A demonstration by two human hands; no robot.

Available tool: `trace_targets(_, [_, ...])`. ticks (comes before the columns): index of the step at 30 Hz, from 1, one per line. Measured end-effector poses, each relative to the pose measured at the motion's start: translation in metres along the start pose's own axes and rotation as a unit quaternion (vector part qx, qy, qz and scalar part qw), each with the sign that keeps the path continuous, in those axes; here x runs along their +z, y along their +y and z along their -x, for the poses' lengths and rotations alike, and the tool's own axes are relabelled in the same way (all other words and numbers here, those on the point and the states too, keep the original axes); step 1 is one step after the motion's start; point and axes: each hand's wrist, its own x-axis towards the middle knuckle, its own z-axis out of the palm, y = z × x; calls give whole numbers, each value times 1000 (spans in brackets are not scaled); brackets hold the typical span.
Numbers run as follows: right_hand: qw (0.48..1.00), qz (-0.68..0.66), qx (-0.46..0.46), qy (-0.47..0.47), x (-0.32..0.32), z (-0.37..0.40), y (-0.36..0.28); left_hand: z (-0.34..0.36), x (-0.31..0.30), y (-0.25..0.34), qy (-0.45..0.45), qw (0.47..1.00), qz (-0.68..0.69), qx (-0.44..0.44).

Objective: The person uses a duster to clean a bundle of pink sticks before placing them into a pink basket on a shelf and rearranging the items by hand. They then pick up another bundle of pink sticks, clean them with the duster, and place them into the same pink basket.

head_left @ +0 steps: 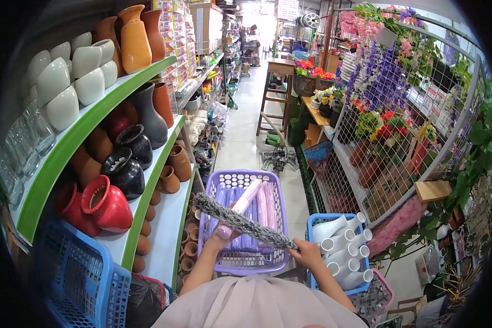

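Observation:
My right hand [307, 253] is closed around one end of a long, grey, fuzzy stick-like bundle [240, 221]. It slants up and left, crossing above a purple plastic basket [281, 218]. My left hand [222, 238] grips the lower end of a pale pink, plastic-wrapped bundle [248, 197], which passes behind the grey one. In the basket lie several purple wrapped bundles [232, 192] and pink wrapped bundles [266, 199]. The grey bundle hides part of them.
A blue basket [310, 224] of white vases [347, 257] stands at right. Shelves with green edges [93, 120] hold pots and vases at left, with another blue basket [87, 273] below. A wire rack [421, 109] with artificial flowers lines the right. A wooden stool [279, 68] stands along the aisle.

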Motion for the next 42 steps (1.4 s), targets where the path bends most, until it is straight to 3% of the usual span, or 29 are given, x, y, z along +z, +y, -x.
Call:
trace_targets(2, [1000,-4,-6,2,0,2,2,2,6,2,-29,999,21,5])
trace_targets(4, [1000,-9,-15,5,-2,1,6,11,22,6,-70,993,0,91])
trace_targets(5, [1000,9,-2,18,-2,0,11,3,3,3,-70,993,-1,92])
trace_targets(6, [999,26,12,31,-3,-2,14,-13,-32,-3,-49,999,11,21])
trace_targets(7, [999,26,12,30,-2,-6,13,-12,-30,2,-27,998,23,-50])
trace_targets(9, [979,-4,201,34,-2,-16,8,-5,-20,0,-35,998,24,-51])
trace_targets(10, [978,-6,203,51,-2,-18,5,-3,-18,-1,-20,998,-21,-48])
trace_targets(11, [978,-6,202,51,-3,-16,4,-2,-18,0,-4,997,-66,-45])
trace_targets(13, [998,39,38,38,-4,-12,3,-8,-34,-6,-23,997,-27,-74])
trace_targets(15, [999,44,-15,26,-6,-14,8,-4,-31,-7,127,986,40,-99])
trace_targets(17, [996,48,-68,13,-6,-18,9,7,-16,-4,88,993,-71,-24])
trace_targets(19, [991,52,108,52,-4,-26,3,-4,-33,5,-170,983,9,-70])
trace_targets(20, [986,43,147,69,-5,-27,-6,-1,-32,6,-169,983,10,-69])
trace_targets(21, [986,43,145,69,-3,-26,-6,4,-32,6,-106,991,-63,-46])
trace_targets(22, [994,51,77,63,-1,-23,-6,7,-24,8,-42,990,-135,-24])
trace_targets(23, [996,59,9,58,0,-21,-7,4,-22,3,-43,990,-135,-23])
trace_targets(24, [997,42,-57,36,-3,-20,-6,0,-21,-6,25,965,-239,105])
trace_targets(25, [997,41,-58,37,-3,-21,-3,-3,-25,-13,94,909,-335,229])
trace_targets(26, [997,46,-19,53,-2,-23,1,-1,-43,-1,91,937,-337,17])
trace_targets(28, [990,67,106,58,-1,-29,4,1,-50,0,60,944,-321,39])
trace_targets(31, [983,44,160,79,-3,-29,-7,11,-31,4,48,950,-302,67])
trace_targets(32, [993,32,87,76,5,-25,0,16,-21,5,66,951,-291,78])
trace_targets(33, [993,32,88,78,5,-22,1,18,-16,6,83,952,-281,89])
trace_targets(35, [997,40,-46,51,3,-18,-1,19,-16,6,84,954,-275,88])
trace_targets(36, [998,45,28,40,1,-20,-2,20,-17,6,87,956,-267,87])
trace_targets(37, [998,45,28,39,1,-22,-4,22,-15,8,88,956,-267,87])
trace_targets(40, [980,32,179,79,4,-28,-10,26,-12,10,70,873,-449,179])
trace_targets(41, [980,32,178,79,6,-27,-10,24,-19,9,70,872,-449,180])
trace_targets(42, [994,35,98,46,8,-23,-10,20,-28,7,79,814,-538,204])
